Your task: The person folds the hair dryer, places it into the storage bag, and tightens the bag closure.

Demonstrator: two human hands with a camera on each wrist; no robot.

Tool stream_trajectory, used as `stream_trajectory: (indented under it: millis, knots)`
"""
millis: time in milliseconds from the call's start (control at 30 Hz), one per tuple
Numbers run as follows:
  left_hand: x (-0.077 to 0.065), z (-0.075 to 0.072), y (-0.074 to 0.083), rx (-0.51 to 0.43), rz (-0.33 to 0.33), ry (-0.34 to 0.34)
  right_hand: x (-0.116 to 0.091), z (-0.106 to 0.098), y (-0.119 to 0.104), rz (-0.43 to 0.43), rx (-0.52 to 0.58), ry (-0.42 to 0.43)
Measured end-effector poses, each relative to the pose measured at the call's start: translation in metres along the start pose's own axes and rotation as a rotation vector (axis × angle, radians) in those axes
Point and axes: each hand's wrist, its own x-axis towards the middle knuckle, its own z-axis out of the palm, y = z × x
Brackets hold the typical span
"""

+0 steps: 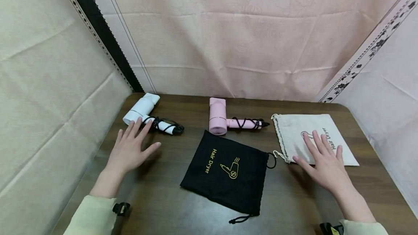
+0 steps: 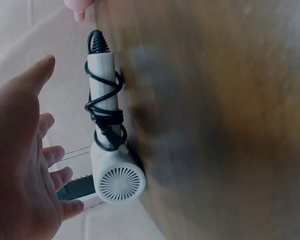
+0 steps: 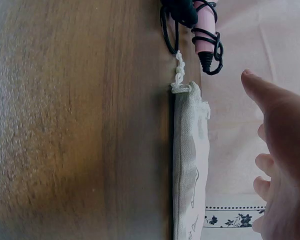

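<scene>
My left hand, fingers spread, hovers at the near side of a white hair dryer. In the left wrist view a black cord winds round that dryer's handle, and a gap shows between hand and dryer. My right hand is spread over the lower part of a cream drawstring bag printed "Hair Dryer". The right wrist view shows the fingers apart from the bag. Neither hand holds anything. Between them lie a pink hair dryer and a black drawstring bag with gold print.
The brown wooden table has rounded far corners. Pale cloth hangs behind it and along both sides. The black bag's top edge lies right by the pink dryer's near end. A black cord wraps the pink handle.
</scene>
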Motion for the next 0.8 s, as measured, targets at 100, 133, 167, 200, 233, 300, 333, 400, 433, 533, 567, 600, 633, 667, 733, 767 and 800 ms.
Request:
stream_trajectory:
  millis: [100,133,167,200,233,300,333,400,433,533,567,600,633,667,733,767,800]
  knots:
    - [0.005,-0.007,-0.003,0.008,0.016,0.002,0.0,0.0,-0.002,-0.01,0.0,0.006]
    - [0.007,-0.009,-0.005,0.012,0.022,0.003,0.0,0.0,-0.002,-0.012,0.001,0.008]
    - [0.009,-0.012,-0.006,0.018,0.028,0.004,0.0,0.0,-0.003,-0.015,0.001,0.01]
    - [0.011,-0.014,-0.008,0.024,0.032,0.005,0.0,0.0,-0.004,-0.018,0.001,0.011]
    - [0.013,-0.016,-0.01,0.028,0.032,0.003,0.0,-0.001,-0.005,-0.022,0.003,0.012]
    - [0.019,-0.02,-0.015,0.031,0.03,-0.003,0.001,-0.001,-0.008,-0.027,0.005,0.015]
    - [0.022,-0.022,-0.017,0.029,0.031,-0.003,0.001,-0.001,-0.009,-0.029,0.006,0.015]
    - [0.027,-0.024,-0.022,0.023,0.026,-0.014,0.001,-0.001,-0.011,-0.033,0.007,0.015]
    - [0.03,-0.024,-0.025,0.019,0.024,-0.02,0.002,-0.001,-0.012,-0.034,0.007,0.015]
    - [0.04,-0.025,-0.033,0.013,0.017,-0.038,0.001,-0.002,-0.015,-0.038,0.004,0.017]
    - [0.043,-0.025,-0.035,0.013,0.014,-0.043,0.001,-0.002,-0.016,-0.04,0.004,0.019]
    - [0.047,-0.025,-0.038,0.013,0.012,-0.048,0.001,-0.002,-0.017,-0.044,0.006,0.022]
    - [0.05,-0.025,-0.04,0.012,0.01,-0.052,0.001,-0.002,-0.019,-0.048,0.008,0.025]
    - [0.054,-0.026,-0.041,0.013,0.007,-0.055,0.001,-0.002,-0.02,-0.054,0.007,0.028]
    - [0.06,-0.026,-0.045,0.019,0.003,-0.066,0.001,-0.002,-0.023,-0.068,0.007,0.031]
    - [0.063,-0.026,-0.047,0.023,0.002,-0.069,0.001,-0.002,-0.025,-0.075,0.009,0.033]
    - [0.066,-0.027,-0.048,0.025,0.002,-0.073,0.001,-0.002,-0.026,-0.082,0.011,0.034]
